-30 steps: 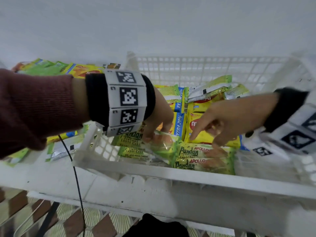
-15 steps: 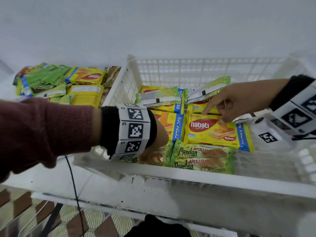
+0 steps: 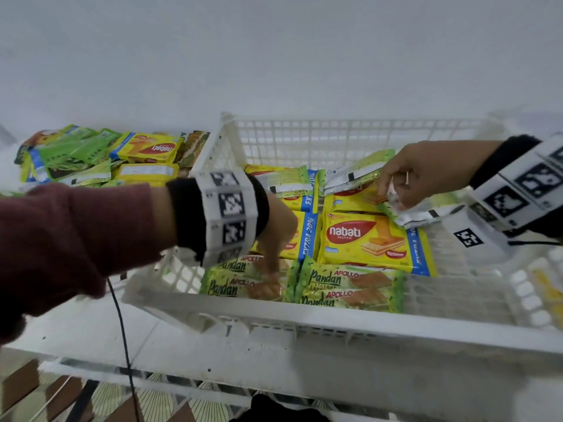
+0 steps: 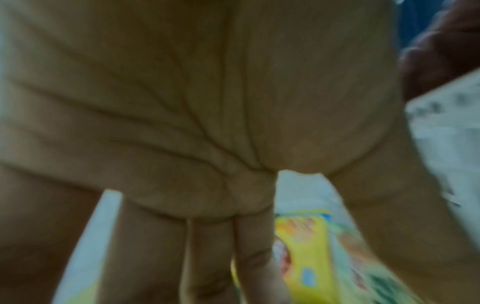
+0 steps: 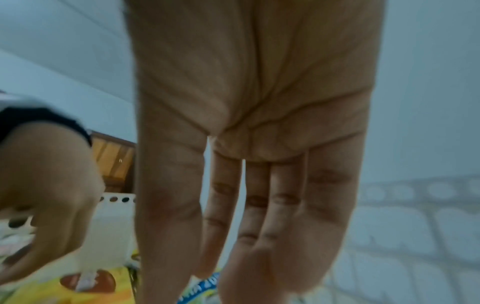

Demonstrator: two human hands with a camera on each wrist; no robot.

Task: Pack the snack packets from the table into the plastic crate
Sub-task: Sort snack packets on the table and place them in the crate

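White table (image 3: 91, 324), white lattice plastic crate (image 3: 335, 325) mid-frame | my left hand (image 3: 275, 236) pressed green Pandan packet (image 3: 240, 281), fingers straight | my right hand (image 3: 426, 175) pinched silver-backed packet (image 3: 417, 213) | step: arranging; next: upper-left loose packets (image 3: 91, 156).

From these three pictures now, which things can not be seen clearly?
- Head view: the left hand has its fingertips behind its own wrist band, so its touch on the Pandan packet is unclear.
- Head view: the packet under the right hand is half covered; its print is unreadable.
- Left wrist view: all blurred.
- Head view: the crate is cut off at the right edge.
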